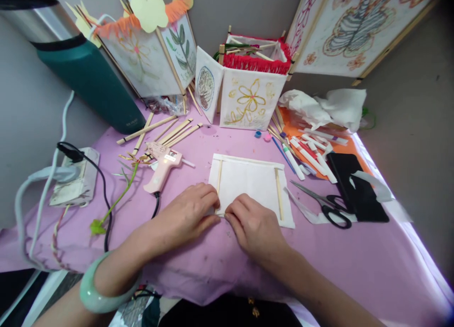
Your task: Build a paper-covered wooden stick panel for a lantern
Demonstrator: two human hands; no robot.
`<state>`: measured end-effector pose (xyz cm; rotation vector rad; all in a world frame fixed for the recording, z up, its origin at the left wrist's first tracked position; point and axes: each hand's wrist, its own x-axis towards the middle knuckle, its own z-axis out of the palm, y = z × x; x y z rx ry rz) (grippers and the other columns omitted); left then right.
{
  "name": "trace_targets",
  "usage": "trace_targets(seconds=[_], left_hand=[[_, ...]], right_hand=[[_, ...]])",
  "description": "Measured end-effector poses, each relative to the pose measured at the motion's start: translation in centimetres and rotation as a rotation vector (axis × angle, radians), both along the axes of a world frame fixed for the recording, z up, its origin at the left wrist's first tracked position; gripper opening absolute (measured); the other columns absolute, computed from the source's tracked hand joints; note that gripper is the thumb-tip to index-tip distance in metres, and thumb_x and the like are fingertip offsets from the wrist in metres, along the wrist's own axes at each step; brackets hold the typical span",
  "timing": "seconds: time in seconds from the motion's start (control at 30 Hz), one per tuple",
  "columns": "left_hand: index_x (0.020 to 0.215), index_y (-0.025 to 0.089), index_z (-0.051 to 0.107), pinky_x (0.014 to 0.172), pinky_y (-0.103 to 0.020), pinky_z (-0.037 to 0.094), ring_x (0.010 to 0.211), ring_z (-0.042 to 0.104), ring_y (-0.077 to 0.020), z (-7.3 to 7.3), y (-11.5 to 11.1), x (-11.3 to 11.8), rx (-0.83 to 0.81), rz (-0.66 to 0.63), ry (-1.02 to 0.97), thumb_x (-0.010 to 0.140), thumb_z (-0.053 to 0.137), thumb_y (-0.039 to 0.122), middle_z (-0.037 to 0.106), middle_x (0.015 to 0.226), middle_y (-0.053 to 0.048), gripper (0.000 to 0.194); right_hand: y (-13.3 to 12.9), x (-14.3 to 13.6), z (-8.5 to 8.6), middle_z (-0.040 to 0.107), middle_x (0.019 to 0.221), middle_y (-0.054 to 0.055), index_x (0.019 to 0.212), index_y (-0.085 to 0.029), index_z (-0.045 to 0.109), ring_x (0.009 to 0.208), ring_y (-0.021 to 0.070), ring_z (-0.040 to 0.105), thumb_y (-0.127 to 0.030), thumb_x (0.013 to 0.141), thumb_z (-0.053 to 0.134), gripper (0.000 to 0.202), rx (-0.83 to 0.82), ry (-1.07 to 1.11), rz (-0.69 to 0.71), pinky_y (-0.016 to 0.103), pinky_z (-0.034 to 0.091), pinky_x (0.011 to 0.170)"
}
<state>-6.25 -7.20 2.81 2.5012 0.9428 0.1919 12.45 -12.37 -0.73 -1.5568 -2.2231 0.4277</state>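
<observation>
A white sheet of cloth or paper lies flat on the table before me, with a thin wooden stick along its left side and another wooden stick along its right. Its far edge is folded over. At the near left corner, my left hand pinches the sheet's edge, covering the lower end of the left stick. Just to its right, my right hand is closed on the same near edge, thumb and fingers together. Left of the sheet, a pink glue gun rests on its side.
Scissors, a black flat case and markers lie at right. A teal bottle, a power strip and loose sticks are at left. A decorated white lantern stands behind on the purple tablecloth.
</observation>
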Motion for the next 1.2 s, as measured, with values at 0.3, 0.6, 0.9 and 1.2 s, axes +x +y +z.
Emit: trace_targets(seconds=[0.3,0.6,0.9,1.2], left_hand=[[0.075,0.018,0.054,0.072,-0.032,0.045,0.080,0.053,-0.0169,-2.3,0.0,1.4,0.021,0.187,-0.118,0.082,0.048,0.012,0.057,0.080,-0.003,0.011],[0.096,0.016,0.058,0.082,-0.033,0.049,0.093,0.057,-0.0180,-0.9,-2.6,1.6,0.314,0.381,-0.363,0.086,0.047,0.007,0.062,0.095,-0.007,0.017],[0.120,0.008,0.054,0.094,-0.046,0.047,0.106,0.049,-0.0261,-4.7,-7.0,4.2,0.384,0.141,-0.234,0.081,0.043,-0.001,0.058,0.114,-0.014,0.042],[0.108,0.012,0.057,0.077,-0.044,0.047,0.090,0.052,-0.0252,-5.4,-5.5,4.9,0.426,0.165,-0.095,0.087,0.050,0.010,0.061,0.101,-0.011,0.022]], right_hand=[[0.5,0.0,0.7,0.058,0.090,0.003,0.086,-0.019,0.054,0.070,0.0148,0.055,-0.018,0.089,0.052,0.003,-0.061,-0.041,-0.038,0.028,0.040,0.060],[0.8,1.5,0.6,0.058,0.090,0.004,0.087,-0.018,0.057,0.080,0.0148,0.058,-0.014,0.093,0.046,0.013,-0.015,0.250,-0.026,0.027,0.046,0.071],[-3.7,3.5,-0.3,0.063,0.088,0.006,0.094,-0.018,0.065,0.084,0.0203,0.053,-0.016,0.093,0.047,0.018,0.220,0.110,-0.097,0.035,0.041,0.075],[-3.0,2.9,-2.2,0.059,0.081,0.004,0.083,-0.018,0.062,0.078,0.0192,0.048,-0.020,0.093,0.050,0.016,0.182,-0.001,-0.177,0.034,0.036,0.070]])
